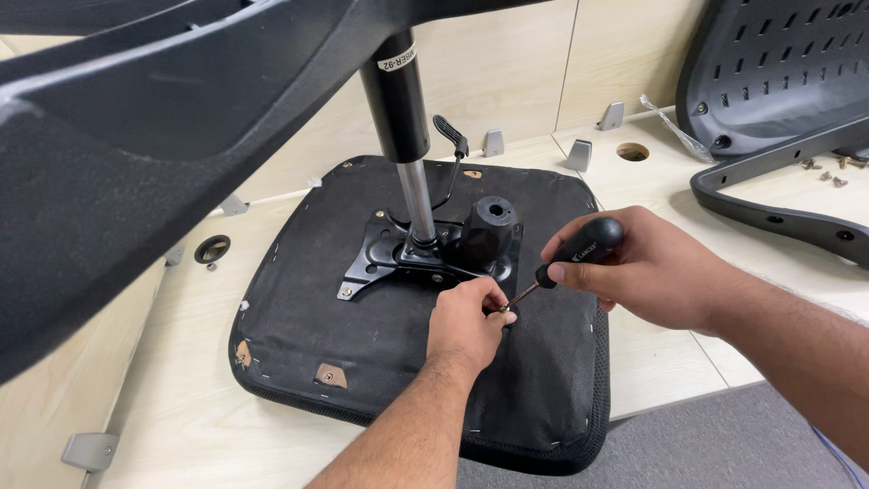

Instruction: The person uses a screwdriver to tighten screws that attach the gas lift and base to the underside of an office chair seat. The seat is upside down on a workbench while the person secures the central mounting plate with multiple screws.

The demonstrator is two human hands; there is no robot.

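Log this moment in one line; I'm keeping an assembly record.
left hand: pinching small screw | right hand: gripping black-handled screwdriver, tip at screw | base: upturned black fabric seat cushion

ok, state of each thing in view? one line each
left hand: pinching a screw at the screwdriver tip
right hand: gripping the screwdriver handle
screwdriver: tilted, tip down on the screw
screw: at the seat underside, seating unclear
seat cushion: upside down on the table
mechanism plate: lying on the seat underside
gas cylinder: upright in the plate
backrest: unattached, leaning at the wall
loose screws: lying on the table
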